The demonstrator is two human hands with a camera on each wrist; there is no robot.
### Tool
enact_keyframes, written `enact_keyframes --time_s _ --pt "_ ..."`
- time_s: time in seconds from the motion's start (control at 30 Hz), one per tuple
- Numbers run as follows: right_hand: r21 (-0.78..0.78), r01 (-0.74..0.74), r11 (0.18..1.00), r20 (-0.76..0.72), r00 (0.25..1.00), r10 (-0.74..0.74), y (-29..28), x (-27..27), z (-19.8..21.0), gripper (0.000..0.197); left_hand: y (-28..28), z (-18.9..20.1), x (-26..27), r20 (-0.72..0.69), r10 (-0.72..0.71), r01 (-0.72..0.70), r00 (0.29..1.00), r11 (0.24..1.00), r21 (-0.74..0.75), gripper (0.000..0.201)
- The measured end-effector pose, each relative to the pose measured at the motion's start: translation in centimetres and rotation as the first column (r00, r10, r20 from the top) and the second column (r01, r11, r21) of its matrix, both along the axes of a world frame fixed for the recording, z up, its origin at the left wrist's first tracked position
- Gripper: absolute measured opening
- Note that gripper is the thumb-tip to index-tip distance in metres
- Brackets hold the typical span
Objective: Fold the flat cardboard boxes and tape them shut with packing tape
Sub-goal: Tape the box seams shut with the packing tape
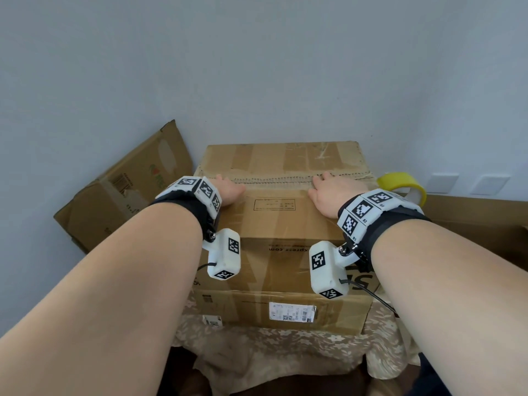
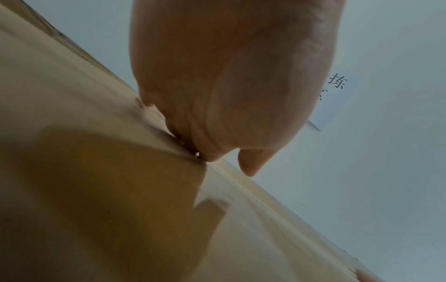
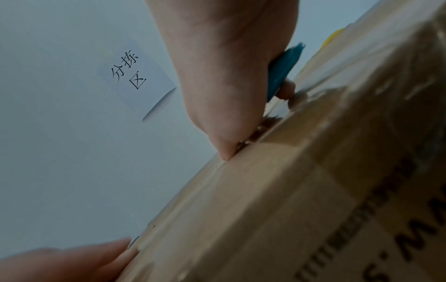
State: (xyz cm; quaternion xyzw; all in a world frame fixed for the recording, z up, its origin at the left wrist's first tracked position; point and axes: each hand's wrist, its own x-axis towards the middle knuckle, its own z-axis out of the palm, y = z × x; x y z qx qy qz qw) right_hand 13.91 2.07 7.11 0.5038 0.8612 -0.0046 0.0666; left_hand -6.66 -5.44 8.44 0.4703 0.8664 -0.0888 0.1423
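We press our left hand (image 1: pixel 228 190) and right hand (image 1: pixel 333 192) down on the near top flap of the large brown corrugated cardboard box (image 1: pixel 281 232), with the flap's torn, fluted edge just under our fingertips, probably to keep the two flaps level so the seam will take tape. The left fingers lie mostly straight on the cardboard, gripping nothing, though the head view hides their tips. The right fingers also press flat, yet the right wrist view shows a small blue flat object (image 3: pixel 284 68) tucked against them; we cannot tell what it is or how firmly it is held. The yellow roll of packing tape (image 1: pixel 403 187) sits just beyond the right fingers, within easy reach. A flattened brown cardboard box (image 1: pixel 123 190) leans on the wall beyond the left fingers, waiting to be folded.
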Motion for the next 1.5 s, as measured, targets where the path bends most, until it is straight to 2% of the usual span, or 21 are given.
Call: enact_keyframes --time_s 0.2,0.4,0.53,0.67,0.83,1.0,1.13,1.2,1.3,1.4,1.5 --pt "0.002 0.009 1.0 -0.037 0.999 -0.009 -0.1 0.2 -0.2 0.047 -1.4 0.2 -2.0 -0.031 0.07 -0.07 0.997 0.997 0.019 0.067" --pt "0.07 -0.028 0.997 -0.071 0.997 0.033 -0.3 0.6 -0.5 0.048 -2.5 1.2 -1.1 -0.037 0.092 -0.091 0.995 0.995 0.027 0.065" --pt "0.034 -0.06 0.998 -0.083 0.995 0.063 -0.1 1.3 -0.1 0.051 -2.8 2.6 0.6 -0.062 0.046 -0.046 0.997 0.999 -0.002 0.055" --pt "0.094 0.12 0.988 -0.079 0.99 -0.113 -0.1 3.0 0.8 0.048 -2.4 2.9 2.0 -0.059 0.005 -0.008 0.998 0.999 -0.041 0.051" --pt "0.176 0.31 0.934 -0.207 0.94 -0.273 -0.3 6.1 2.1 0.025 -1.3 2.9 5.1 -0.01 -0.052 0.052 0.999 0.999 -0.014 0.06" --pt "0.107 0.394 0.913 -0.269 0.895 -0.354 0.3 8.3 1.9 0.011 0.8 2.4 7.4 0.023 -0.142 0.143 0.99 0.989 -0.04 0.07" --pt "0.003 0.321 0.947 -0.329 0.895 -0.302 1.1 9.3 1.8 0.019 2.1 2.5 10.4 0.028 -0.239 0.241 0.971 0.969 -0.048 0.066" --pt "-0.059 0.277 0.959 -0.359 0.891 -0.279 1.6 10.0 1.7 0.014 2.9 2.6 11.8 0.031 -0.283 0.284 0.959 0.957 -0.055 0.063" --pt "-0.118 0.228 0.966 -0.413 0.874 -0.257 1.6 11.0 1.7 0.016 4.0 2.5 13.6 0.072 -0.33 0.335 0.941 0.94 -0.069 0.064" --pt "-0.15 0.171 0.974 -0.453 0.864 -0.222 1.3 11.8 1.6 0.018 5.1 2.4 15.3 0.161 -0.353 0.361 0.922 0.932 -0.027 0.063" --pt "-0.221 0.137 0.966 -0.525 0.818 -0.236 1.3 12.6 1.3 0.017 6.1 2.3 16.6 0.265 -0.334 0.343 0.904 0.939 0.013 0.063"
